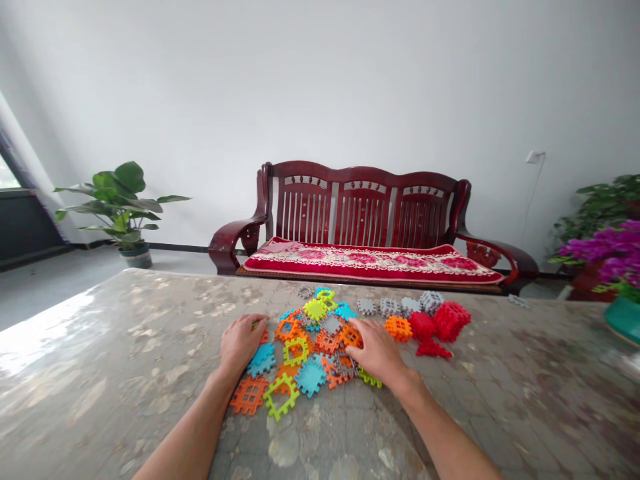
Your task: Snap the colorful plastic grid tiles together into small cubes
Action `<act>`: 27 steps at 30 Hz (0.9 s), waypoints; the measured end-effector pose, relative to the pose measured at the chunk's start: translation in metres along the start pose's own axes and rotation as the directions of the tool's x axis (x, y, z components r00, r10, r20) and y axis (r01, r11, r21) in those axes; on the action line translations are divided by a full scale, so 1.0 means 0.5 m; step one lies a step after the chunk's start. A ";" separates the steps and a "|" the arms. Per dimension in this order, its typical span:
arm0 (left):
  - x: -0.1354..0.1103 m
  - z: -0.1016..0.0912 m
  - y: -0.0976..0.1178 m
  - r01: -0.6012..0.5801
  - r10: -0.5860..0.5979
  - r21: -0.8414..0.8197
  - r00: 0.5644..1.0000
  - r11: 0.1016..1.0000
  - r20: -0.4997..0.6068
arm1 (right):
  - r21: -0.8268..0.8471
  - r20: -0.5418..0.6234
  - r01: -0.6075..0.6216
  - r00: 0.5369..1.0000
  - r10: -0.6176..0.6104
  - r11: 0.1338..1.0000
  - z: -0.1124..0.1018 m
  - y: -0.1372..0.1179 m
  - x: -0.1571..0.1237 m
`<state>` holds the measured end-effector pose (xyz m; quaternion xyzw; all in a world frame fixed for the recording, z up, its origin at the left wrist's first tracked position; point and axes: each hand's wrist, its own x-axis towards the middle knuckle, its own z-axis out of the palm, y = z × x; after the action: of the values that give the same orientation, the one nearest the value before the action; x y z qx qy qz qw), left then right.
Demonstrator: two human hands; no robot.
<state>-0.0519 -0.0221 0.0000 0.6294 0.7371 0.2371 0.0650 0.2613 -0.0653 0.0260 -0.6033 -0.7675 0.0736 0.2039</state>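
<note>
A loose heap of flat, notched plastic building tiles in several colours lies on the table between my hands. My left hand rests at the heap's left edge, fingers stretched toward it and partly over an orange tile; its thumb is hidden. A blue tile lies beside that wrist. On the other side, my right hand is open, thumb apart from the fingers, touching the orange and grey tiles at the edge. A lime-green tile shows below its palm. Nearer me are a lime-green frame tile, an orange window tile and a blue tile.
Right of the heap stand assembled red blocks, an orange block and grey tile pieces. Behind the patterned table is a wooden bench. A vase with purple flowers stands at the right.
</note>
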 end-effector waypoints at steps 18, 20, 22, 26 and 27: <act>-0.003 -0.003 0.004 -0.007 0.007 0.024 1.000 1.000 -0.010 | -0.178 -0.063 -0.193 0.981 0.184 0.965 -0.136 0.189 0.010; -0.002 -0.002 0.002 -0.005 0.006 0.022 1.000 1.000 -0.011 | -0.179 -0.041 -0.197 0.980 0.192 0.964 -0.133 0.191 0.010; -0.001 -0.001 0.002 -0.007 0.008 0.019 1.000 1.000 -0.013 | -0.176 -0.026 -0.198 0.980 0.197 0.964 -0.130 0.191 0.010; -0.002 -0.003 0.004 -0.002 0.002 0.022 1.000 1.000 -0.004 | -0.202 -0.002 -0.201 0.979 0.205 0.959 -0.123 0.191 0.009; -0.002 -0.003 0.004 -0.002 0.002 0.023 1.000 1.000 -0.006 | -0.217 0.000 -0.205 0.978 0.210 0.954 -0.122 0.191 0.009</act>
<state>-0.0504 -0.0233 0.0021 0.6301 0.7394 0.2306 0.0555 0.3703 -0.0443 0.0480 -0.6982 -0.7056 0.0178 0.1196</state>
